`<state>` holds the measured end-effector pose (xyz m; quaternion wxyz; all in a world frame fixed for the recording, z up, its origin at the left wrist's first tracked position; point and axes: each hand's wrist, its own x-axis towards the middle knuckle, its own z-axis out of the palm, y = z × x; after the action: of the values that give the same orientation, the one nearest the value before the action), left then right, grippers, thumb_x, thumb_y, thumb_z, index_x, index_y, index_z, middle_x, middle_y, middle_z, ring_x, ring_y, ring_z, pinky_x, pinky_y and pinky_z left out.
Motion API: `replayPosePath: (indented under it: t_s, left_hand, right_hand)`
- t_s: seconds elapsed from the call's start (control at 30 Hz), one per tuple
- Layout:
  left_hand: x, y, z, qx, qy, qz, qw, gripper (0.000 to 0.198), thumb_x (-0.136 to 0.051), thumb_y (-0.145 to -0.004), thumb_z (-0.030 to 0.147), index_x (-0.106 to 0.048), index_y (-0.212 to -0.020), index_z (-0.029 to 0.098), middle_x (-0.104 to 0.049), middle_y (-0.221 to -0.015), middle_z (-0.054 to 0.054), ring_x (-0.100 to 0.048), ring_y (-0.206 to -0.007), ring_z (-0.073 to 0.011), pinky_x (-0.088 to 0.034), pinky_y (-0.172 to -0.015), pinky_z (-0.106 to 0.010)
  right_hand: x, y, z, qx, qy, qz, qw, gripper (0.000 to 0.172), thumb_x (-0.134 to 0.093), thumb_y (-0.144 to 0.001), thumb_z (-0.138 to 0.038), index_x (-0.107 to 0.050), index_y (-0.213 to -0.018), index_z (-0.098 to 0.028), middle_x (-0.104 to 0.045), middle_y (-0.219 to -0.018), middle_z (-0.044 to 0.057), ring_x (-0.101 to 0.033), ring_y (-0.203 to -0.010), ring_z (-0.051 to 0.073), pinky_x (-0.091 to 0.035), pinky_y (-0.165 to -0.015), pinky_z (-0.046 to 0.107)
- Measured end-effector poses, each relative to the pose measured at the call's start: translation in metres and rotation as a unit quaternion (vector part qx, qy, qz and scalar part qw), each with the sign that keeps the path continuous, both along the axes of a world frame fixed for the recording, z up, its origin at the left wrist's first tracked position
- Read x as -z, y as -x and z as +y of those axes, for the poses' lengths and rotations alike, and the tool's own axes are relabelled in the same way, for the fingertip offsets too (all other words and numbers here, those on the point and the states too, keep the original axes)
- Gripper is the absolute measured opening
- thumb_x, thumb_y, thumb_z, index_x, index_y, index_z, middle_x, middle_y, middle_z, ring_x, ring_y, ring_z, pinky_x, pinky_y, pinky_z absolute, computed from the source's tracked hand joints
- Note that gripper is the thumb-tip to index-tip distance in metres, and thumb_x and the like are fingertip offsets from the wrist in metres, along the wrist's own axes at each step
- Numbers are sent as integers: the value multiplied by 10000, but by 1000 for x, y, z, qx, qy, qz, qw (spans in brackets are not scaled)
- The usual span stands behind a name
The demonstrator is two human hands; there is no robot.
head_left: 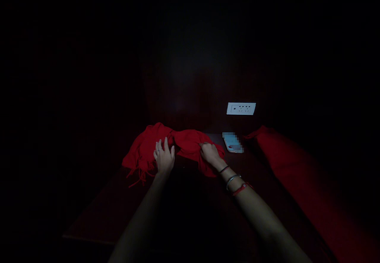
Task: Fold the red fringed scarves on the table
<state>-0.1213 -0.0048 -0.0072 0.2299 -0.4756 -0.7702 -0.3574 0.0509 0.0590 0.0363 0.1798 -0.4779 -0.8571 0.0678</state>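
Dimly lit, left hand [165,159] spread, right hand [210,153] pinching red cloth [188,142] (fingertips hidden).

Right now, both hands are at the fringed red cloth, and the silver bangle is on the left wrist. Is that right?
Not quite: the head view shows the silver bangle on the wrist of the right hand, not the left hand. Both hands are indeed at the fringed red cloth.
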Motion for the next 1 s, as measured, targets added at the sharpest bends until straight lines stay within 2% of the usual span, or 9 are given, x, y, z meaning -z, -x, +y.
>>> replayPosePath:
  t_s: [0.1, 0.23, 0.33, 0.47, 0.6, 0.73, 0.83, 0.9, 1.0]
  left_hand:
    - [-1, 0, -2, -12, -8, -7, 1000, 482, -279, -820, 364, -291, -1249, 144, -289, -1276, -165, -213, -1190, -283, -267, -890, -470]
    - [-5, -1, -3, 12, -32, -10, 999, 484, -284, -820, 352, -287, -1250, 129, -258, -1296, -165, -183, -1205, -274, -242, -916, -459]
    - [-6, -2, -1, 55, -33, 0, 998, 487, -284, -820, 337, -275, -1254, 118, -261, -1301, -157, -177, -1212, -257, -247, -924, -435]
    - [-3, -5, 1, 86, 4, 27, 996, 484, -290, -816, 338, -276, -1258, 142, -274, -1306, -127, -170, -1217, -240, -241, -933, -426]
    - [4, 1, -1, -22, 56, 4, 998, 499, -335, -794, 378, -301, -1249, 177, -222, -1324, -150, -141, -1212, -307, -200, -903, -526]
    - [14, 21, -5, -113, 93, -32, 989, 554, -427, -750, 377, -281, -1258, 213, -183, -1333, -166, -123, -1202, -354, -203, -872, -555]
    - [20, 37, -6, -133, 130, -55, 981, 523, -441, -743, 358, -316, -1239, 252, -227, -1321, -149, -189, -1183, -353, -267, -846, -513]
    - [23, 43, -7, -140, 140, -53, 979, 469, -420, -759, 329, -353, -1218, 266, -271, -1305, -135, -245, -1163, -334, -296, -830, -481]
    - [24, 46, -7, -158, 131, -44, 978, 426, -398, -772, 303, -386, -1197, 269, -299, -1295, -121, -272, -1153, -309, -299, -830, -464]
  right_hand:
    - [-37, -25, 10, 2, -39, 118, 992, 286, -393, -758, -134, -541, -1002, -137, -587, -965, 75, -521, -888, 148, -370, -786, 243]
    - [-83, -78, 12, 106, -123, 265, 950, 323, -392, -761, -215, -513, -1046, -122, -588, -965, 73, -533, -856, 162, -400, -762, 283]
    - [-96, -111, 2, 80, -89, 180, 976, 340, -461, -715, -205, -532, -1039, -131, -596, -959, 77, -539, -859, 176, -401, -768, 281]
    - [-95, -121, -11, -34, 90, -38, 995, 353, -555, -641, -198, -576, -993, -187, -599, -964, 51, -549, -858, 180, -413, -753, 256]
    - [-72, -79, -13, -21, -25, -5, 999, 523, -438, -740, -416, -392, -1198, -168, -427, -1203, 113, -402, -1079, 216, -322, -881, 333]
    - [-17, -14, -14, -30, 20, -81, 996, 773, -503, -636, -546, -220, -1280, -225, -260, -1312, 127, -221, -1179, 323, -217, -878, 536]
    - [7, 14, -13, -19, 31, -139, 990, 471, -508, -707, -377, -459, -1135, -189, -476, -1142, 151, -405, -1064, 304, -246, -865, 512]
    - [-2, 15, -5, -16, 26, -145, 989, 266, -445, -753, -241, -580, -963, -148, -571, -990, 158, -505, -951, 258, -321, -837, 421]
    - [-50, -13, 19, 4, 4, -110, 994, 277, -368, -773, -174, -580, -940, -112, -591, -945, 156, -543, -883, 217, -396, -749, 318]
